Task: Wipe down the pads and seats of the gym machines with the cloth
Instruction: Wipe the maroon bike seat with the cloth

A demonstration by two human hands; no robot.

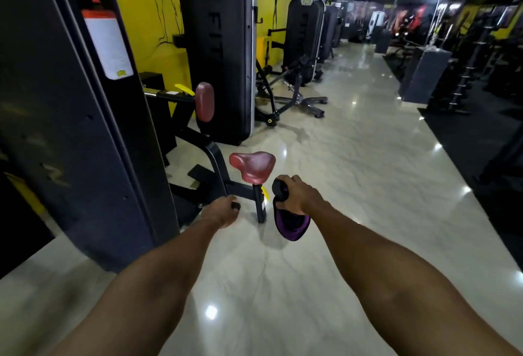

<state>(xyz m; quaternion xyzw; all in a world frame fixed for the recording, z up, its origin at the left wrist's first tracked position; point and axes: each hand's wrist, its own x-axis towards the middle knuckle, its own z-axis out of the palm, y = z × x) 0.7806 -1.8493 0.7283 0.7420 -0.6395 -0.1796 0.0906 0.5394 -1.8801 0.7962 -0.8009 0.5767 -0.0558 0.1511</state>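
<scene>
The right hand (300, 194) was curled round a cloth (291, 225), dark with a purple edge, which hung in a fold just below the fist. At the thumb side of that hand a rounded black shape (280, 190) stuck out. It may have been a bunched part of the cloth or a separate grip, and the blur did not let me tell which. The left hand (222, 212) was closed too, its fingers wrapped on a small black end (235, 206) that showed beyond the knuckles. Between the two hands and a little beyond them stood a red seat (252, 167) on a black post (259, 202), touching neither hand. Farther ahead of the left hand, a red pad (204, 102) stood upright beside a tall black machine shroud (218, 58). Under both forearms lay a glossy pale floor (353, 171).
</scene>
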